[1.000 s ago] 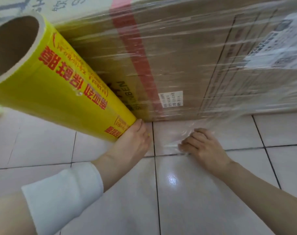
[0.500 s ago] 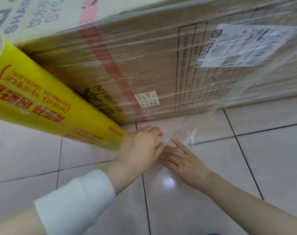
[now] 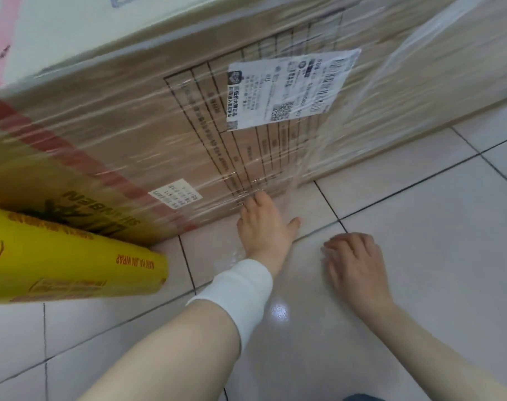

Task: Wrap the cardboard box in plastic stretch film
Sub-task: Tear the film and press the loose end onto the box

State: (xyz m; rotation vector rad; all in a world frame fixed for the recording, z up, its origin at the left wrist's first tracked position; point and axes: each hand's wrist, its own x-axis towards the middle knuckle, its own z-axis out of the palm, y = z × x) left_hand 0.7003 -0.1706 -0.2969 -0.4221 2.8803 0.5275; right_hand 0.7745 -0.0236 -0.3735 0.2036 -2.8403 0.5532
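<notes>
Left grip point(image 3: 263, 224) flat on box point(image 3: 130, 134), near "NAN YA JIN WRAP" roll point(image 3: 72, 270)

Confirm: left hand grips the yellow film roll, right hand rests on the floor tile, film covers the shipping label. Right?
One error. Head view: the left hand is off the yellow film roll, which lies unheld; the hand's straight fingers touch the film at the foot of the cardboard box. The right hand rests on the floor tile, and film covers the shipping label.
</notes>
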